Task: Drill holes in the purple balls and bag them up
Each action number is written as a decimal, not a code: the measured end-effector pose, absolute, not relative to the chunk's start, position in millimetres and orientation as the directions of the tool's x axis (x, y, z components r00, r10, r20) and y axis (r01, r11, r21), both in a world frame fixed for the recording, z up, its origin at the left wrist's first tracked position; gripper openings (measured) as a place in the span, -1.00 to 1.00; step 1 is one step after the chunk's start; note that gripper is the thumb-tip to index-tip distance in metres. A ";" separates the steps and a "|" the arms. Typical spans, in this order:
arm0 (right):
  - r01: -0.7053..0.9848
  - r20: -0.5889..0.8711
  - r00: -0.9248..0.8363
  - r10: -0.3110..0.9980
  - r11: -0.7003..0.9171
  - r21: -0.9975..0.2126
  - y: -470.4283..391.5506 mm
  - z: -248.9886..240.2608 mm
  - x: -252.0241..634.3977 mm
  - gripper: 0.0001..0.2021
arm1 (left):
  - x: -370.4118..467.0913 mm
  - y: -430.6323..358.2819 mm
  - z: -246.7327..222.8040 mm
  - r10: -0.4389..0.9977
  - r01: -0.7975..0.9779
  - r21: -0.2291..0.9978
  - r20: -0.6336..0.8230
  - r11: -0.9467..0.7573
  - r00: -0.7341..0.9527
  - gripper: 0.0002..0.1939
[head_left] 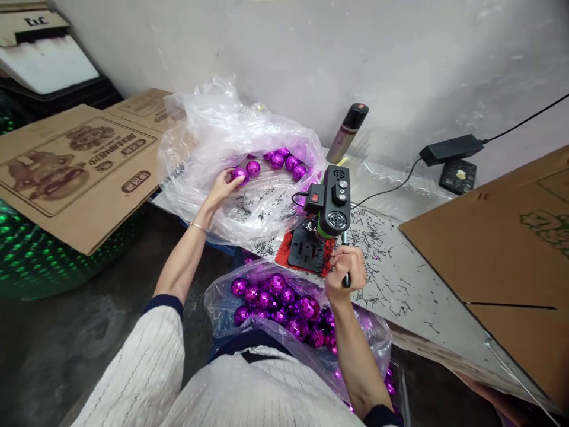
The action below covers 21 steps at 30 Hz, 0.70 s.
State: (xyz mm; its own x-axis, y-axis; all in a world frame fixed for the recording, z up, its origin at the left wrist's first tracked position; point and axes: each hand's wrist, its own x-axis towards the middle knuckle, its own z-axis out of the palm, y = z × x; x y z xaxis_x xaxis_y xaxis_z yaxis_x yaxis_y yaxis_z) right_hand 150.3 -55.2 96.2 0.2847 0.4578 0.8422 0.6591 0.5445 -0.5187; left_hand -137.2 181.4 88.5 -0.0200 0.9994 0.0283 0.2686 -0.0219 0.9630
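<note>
Purple ball (240,172): where exactly is it?

In the left hand (223,187), over the crumpled upper plastic bag (195,136) that lies on the surface (382,284). A second ball (253,168) sits just beside it, and a cluster of others (292,163) lies a little farther right, in the folds.

And how do those fingers stand?

Closed around its near side, the thumb across the front. Whether the ball is lifted or rests on the plastic, I cannot tell.

What about the right hand (349,270)?

Its fingers are wrapped around the black handle (346,281) of a lever, the end poking out below the fist. The lever belongs to the black machine (336,204), which has a small box with a red switch (315,197) on its side.

What does the machine stand on?

A dark slotted plate (306,252), over a red mat (283,254). Short black bits (402,305) are strewn around it, thickest close by.

Anything nearer the person?

A lower plastic bag (216,293) full of shiny purple balls (276,284), in front of the body, below the edge.

And behind?

A spray can (347,133) near the wall, a power adapter (451,149) to its right, and open cardboard flaps (502,255) at the far right.
</note>
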 end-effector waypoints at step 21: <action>0.680 0.856 0.224 0.466 0.554 -0.480 -56.4 102.2 153.6 -0.73 | 11.8 16.4 23.6 0.960 0.349 0.928 0.033 -0.133 0.280 -0.40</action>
